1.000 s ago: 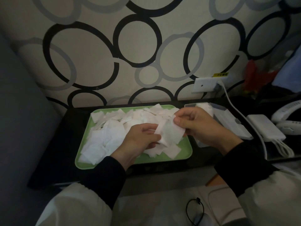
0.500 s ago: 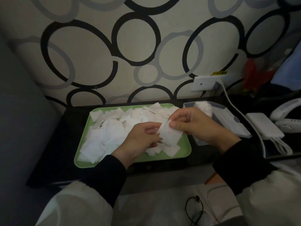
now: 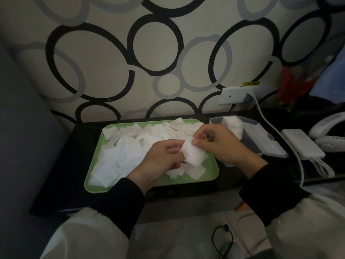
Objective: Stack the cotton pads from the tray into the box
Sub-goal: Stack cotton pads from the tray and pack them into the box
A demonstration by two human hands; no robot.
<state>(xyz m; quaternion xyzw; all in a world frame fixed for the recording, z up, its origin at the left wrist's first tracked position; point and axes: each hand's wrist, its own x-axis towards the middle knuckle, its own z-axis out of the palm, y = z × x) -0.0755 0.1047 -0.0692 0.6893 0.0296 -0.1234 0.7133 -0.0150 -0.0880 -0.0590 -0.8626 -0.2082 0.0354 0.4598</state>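
Note:
A green tray on the dark shelf holds several loose white square cotton pads in a heap. Above the tray's right half, my left hand and my right hand both pinch one small bunch of white cotton pads between them. To the right of the tray stands a clear plastic box with its lid open; a white stack of pads stands at its far end, partly hidden behind my right hand.
A white power bank with cables lies right of the box. A white cord runs down from the wall socket past the box. White headphones sit at far right. A patterned wall stands close behind the shelf.
Both hands have kept the bunch of pads between them and drawn slightly closer together; the bunch looks more gathered. The tray and box have not moved.

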